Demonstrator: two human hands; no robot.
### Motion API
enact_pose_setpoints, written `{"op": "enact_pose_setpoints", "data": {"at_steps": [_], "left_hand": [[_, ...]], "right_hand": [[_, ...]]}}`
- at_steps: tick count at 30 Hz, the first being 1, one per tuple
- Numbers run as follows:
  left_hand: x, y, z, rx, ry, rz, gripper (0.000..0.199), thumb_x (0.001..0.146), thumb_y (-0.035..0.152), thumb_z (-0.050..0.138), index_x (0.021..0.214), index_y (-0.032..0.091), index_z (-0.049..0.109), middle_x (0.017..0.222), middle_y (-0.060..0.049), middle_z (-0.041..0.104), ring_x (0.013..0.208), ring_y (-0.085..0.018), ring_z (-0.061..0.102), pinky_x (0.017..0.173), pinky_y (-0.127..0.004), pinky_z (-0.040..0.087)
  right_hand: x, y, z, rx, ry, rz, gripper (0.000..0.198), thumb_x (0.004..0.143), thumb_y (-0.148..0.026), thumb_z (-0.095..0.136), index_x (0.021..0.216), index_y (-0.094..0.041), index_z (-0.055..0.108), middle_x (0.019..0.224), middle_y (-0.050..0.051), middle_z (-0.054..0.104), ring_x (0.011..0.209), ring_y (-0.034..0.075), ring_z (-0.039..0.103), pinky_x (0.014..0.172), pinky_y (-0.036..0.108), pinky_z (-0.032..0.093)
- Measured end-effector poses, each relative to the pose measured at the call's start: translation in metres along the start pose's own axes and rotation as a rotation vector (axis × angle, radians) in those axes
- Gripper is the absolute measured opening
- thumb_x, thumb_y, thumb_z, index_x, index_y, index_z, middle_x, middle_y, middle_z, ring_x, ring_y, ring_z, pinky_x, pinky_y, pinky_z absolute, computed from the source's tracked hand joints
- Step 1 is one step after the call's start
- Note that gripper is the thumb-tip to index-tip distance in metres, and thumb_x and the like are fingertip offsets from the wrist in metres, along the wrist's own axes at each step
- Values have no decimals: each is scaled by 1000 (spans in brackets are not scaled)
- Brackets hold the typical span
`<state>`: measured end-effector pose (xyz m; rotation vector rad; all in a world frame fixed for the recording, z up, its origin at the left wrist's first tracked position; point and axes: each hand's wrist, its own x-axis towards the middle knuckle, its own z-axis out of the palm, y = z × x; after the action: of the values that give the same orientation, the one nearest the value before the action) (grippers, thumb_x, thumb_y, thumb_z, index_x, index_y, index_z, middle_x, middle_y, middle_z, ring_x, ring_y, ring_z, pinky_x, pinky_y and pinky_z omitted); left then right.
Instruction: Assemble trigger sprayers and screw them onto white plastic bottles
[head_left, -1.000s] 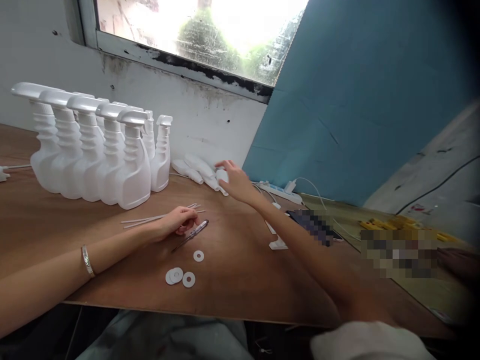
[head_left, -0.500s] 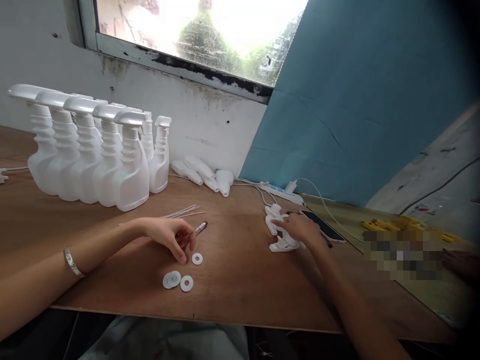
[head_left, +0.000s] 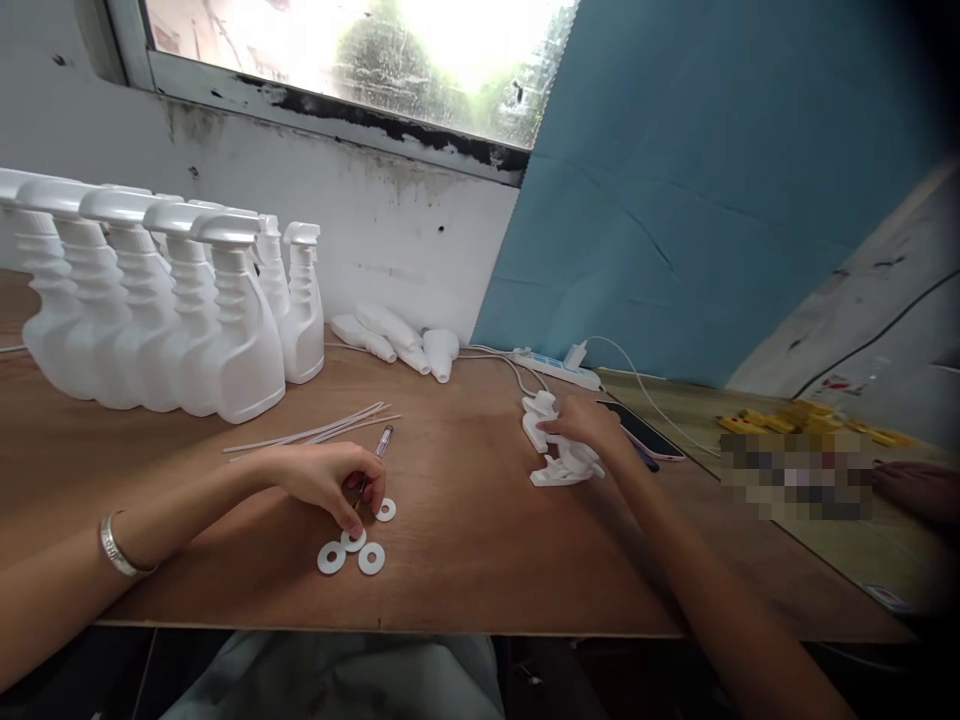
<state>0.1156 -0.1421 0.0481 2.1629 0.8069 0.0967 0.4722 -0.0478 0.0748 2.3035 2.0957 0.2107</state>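
My left hand (head_left: pixel 334 485), fingers curled in, has its thumb on a white ring washer (head_left: pixel 352 541). Two more washers, a left one (head_left: pixel 322 560) and a right one (head_left: pixel 380 560), lie flat just below it. Another washer (head_left: pixel 390 511) rests partly behind my fingers. A pen (head_left: pixel 384 441) shows above that hand. At the right, my right hand (head_left: pixel 589 425) has its fingers closed on a white trigger sprayer head (head_left: pixel 574 456). A second trigger sprayer head (head_left: pixel 534 425) lies beside it, touching my fingertips or nearly so; which, I cannot tell.
Several white spray bottles (head_left: pixel 244 350) stand at the left. Thin white tubes (head_left: pixel 300 437) lie behind my left hand. More white sprayer parts (head_left: pixel 390 330) sit by the wall. A power strip (head_left: pixel 559 369), a phone (head_left: pixel 645 432) and yellow items (head_left: pixel 799 417) are on the right.
My left hand has come down onto a washer that overlapped another, and that washer has slid up and apart from it. My right hand has closed in on the sprayer heads. The view has shifted slightly.
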Motion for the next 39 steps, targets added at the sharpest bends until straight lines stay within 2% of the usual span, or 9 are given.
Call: {"op": "enact_pose_setpoints", "data": {"at_steps": [6, 10, 13, 17, 20, 23, 27, 32, 39], "left_hand": [[2, -4, -1, 78, 55, 53, 23, 73, 37, 63, 78, 15, 63, 74, -1, 59, 64, -10, 49, 56, -19, 37], [3, -7, -1, 47, 81, 31, 22, 76, 36, 60, 79, 14, 61, 72, -1, 60, 63, -10, 51, 55, -19, 37], [2, -9, -2, 48, 132, 5, 23, 76, 37, 59, 80, 15, 60, 73, 0, 59, 64, -10, 51, 55, -19, 37], [-1, -7, -5, 41, 145, -32, 33, 63, 42, 70, 80, 16, 57, 73, 2, 56, 64, -11, 49, 54, -19, 35], [-2, -5, -6, 74, 148, -48, 43, 53, 43, 76, 80, 17, 55, 72, 3, 54, 63, -11, 47, 52, -20, 34], [-2, -5, -6, 106, 160, -50, 37, 57, 43, 73, 77, 17, 56, 75, 2, 55, 66, -12, 47, 55, -20, 34], [-2, -7, -6, 94, 144, -42, 31, 61, 39, 71, 76, 16, 57, 78, 1, 56, 66, -12, 47, 55, -21, 34], [-1, -5, -6, 36, 157, -18, 29, 64, 37, 70, 71, 16, 52, 65, 4, 50, 60, -10, 42, 52, -20, 30], [3, -5, -5, -89, 473, 125, 27, 71, 40, 64, 75, 15, 54, 68, 2, 56, 61, -9, 41, 55, -21, 29]], "right_hand": [[-3, -23, -7, -53, 23, -57, 24, 69, -31, 59, 85, -14, 63, 91, 17, 65, 90, 33, 60, 63, 32, 40], [-18, -50, -10, -44, 72, -189, 14, 72, -19, 50, 78, -14, 61, 85, 14, 65, 86, 28, 60, 61, 28, 35], [-37, -74, -12, 0, 141, -319, 17, 76, -20, 47, 90, -16, 55, 87, 10, 64, 83, 23, 60, 59, 25, 33], [-68, -107, -9, 264, 288, -562, 19, 73, -22, 53, 90, -18, 46, 78, 5, 61, 68, 18, 58, 55, 23, 31], [-86, -130, -2, 462, 307, -693, 25, 72, -19, 53, 94, -19, 41, 80, 2, 59, 68, 17, 57, 59, 24, 35], [-95, -146, 10, 598, 276, -768, 29, 71, -15, 51, 97, -19, 39, 87, 4, 59, 74, 17, 58, 65, 26, 40], [-96, -151, 30, 720, 276, -775, 30, 73, -14, 50, 100, -19, 41, 93, 4, 58, 78, 18, 58, 69, 29, 44], [-94, -149, 45, 829, 338, -833, 32, 74, -14, 52, 104, -20, 43, 98, 4, 58, 86, 17, 58, 75, 28, 45], [-96, -150, 42, 807, 369, -958, 24, 73, -16, 54, 97, -20, 49, 92, 4, 59, 83, 18, 57, 71, 28, 46]]}}
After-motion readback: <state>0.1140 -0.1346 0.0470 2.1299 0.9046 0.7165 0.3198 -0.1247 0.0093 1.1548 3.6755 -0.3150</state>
